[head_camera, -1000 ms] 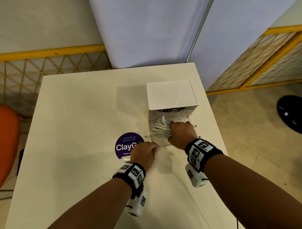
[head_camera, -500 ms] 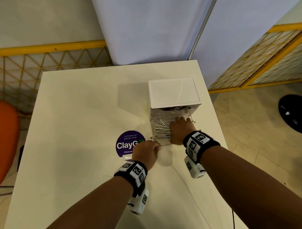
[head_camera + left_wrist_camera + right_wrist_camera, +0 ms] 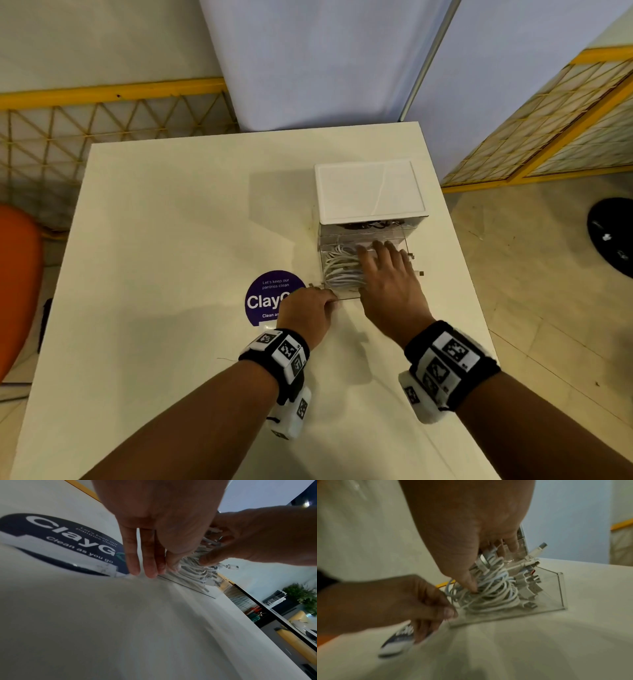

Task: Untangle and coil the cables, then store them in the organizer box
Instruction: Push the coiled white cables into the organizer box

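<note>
right hand [image 3: 388, 281] flat, left hand [image 3: 310, 310] seemingly curled

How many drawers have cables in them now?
2: the pulled-out lower drawer holds white cables under the right hand; the upper drawer shows dark cables. Others may be hidden.

Right hand [image 3: 388, 284] flat on white cables [image 3: 339, 270] in clear drawer [image 3: 347, 295], left hand [image 3: 308, 313] at its front edge

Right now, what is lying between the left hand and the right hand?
In the right wrist view, the white cables in the clear drawer lie between the left hand and right hand.
</note>
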A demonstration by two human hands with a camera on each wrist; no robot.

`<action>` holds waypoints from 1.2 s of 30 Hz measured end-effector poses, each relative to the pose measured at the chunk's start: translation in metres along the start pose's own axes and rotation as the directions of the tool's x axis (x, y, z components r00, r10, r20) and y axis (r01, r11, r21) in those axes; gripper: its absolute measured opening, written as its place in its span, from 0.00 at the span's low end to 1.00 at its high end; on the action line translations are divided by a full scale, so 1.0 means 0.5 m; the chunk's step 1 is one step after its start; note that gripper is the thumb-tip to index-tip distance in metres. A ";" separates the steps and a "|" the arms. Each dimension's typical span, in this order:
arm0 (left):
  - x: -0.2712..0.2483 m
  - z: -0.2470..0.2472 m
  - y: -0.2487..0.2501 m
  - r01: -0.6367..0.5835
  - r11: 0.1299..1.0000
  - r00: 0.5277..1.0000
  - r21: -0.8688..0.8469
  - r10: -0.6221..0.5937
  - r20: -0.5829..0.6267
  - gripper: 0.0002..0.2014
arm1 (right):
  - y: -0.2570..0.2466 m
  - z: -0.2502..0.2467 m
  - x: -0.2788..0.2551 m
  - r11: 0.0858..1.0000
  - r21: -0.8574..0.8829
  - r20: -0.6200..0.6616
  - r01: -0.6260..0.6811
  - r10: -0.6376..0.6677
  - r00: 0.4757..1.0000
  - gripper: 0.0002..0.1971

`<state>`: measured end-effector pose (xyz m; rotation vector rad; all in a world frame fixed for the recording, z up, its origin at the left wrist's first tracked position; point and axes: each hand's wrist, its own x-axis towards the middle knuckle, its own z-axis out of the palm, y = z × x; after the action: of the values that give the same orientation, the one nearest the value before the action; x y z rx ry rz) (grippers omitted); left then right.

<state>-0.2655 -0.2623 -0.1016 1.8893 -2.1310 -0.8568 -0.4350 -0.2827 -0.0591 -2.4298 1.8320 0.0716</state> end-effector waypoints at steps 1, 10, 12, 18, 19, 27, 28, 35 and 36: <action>0.000 -0.002 0.001 -0.001 1.000 1.000 0.000 0.001 -0.002 0.12 | -0.008 0.006 -0.012 1.000 -0.012 -0.006 -0.002 0.002 1.000 0.34; 0.001 -0.013 0.003 0.002 1.000 0.999 0.008 -0.002 0.037 0.15 | 0.018 0.074 -0.049 0.999 0.031 0.108 -0.025 0.021 0.994 0.35; 0.000 -0.015 0.006 0.009 1.000 1.000 -0.022 -0.009 0.023 0.22 | 0.028 0.068 -0.044 0.995 0.101 0.153 0.002 -0.018 0.988 0.37; -0.002 -0.017 0.017 0.040 0.995 0.996 -0.087 -0.048 -0.081 0.22 | 0.043 0.066 -0.027 0.995 0.099 0.106 0.010 -0.020 0.994 0.28; -0.001 -0.019 0.017 0.036 0.996 0.993 -0.082 -0.045 -0.106 0.21 | 0.040 0.065 -0.026 0.996 0.086 0.090 0.000 -0.008 0.996 0.27; 0.001 -0.034 0.022 0.101 0.970 0.963 -0.219 -0.150 -0.225 0.23 | 0.058 0.048 -0.025 0.969 0.246 0.022 0.014 -0.020 1.000 0.27; 0.003 -0.036 0.023 0.117 0.968 0.965 -0.220 -0.163 -0.206 0.25 | 0.063 0.047 -0.029 0.959 0.284 0.034 0.017 -0.027 0.999 0.28; 0.019 -0.046 0.035 0.057 0.998 0.995 0.015 -0.055 -0.083 0.12 | 0.087 0.043 -0.063 0.963 0.250 -0.196 0.097 -0.047 0.979 0.22; 0.021 -0.046 0.037 0.040 0.999 0.996 0.017 -0.039 -0.085 0.12 | 0.089 0.043 -0.064 0.967 0.240 -0.227 0.089 -0.034 0.973 0.20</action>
<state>-0.2722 -0.2788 -0.0755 1.9467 -2.0658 -0.7522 -0.4860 -0.2620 -0.0794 -2.3927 1.7204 -0.4246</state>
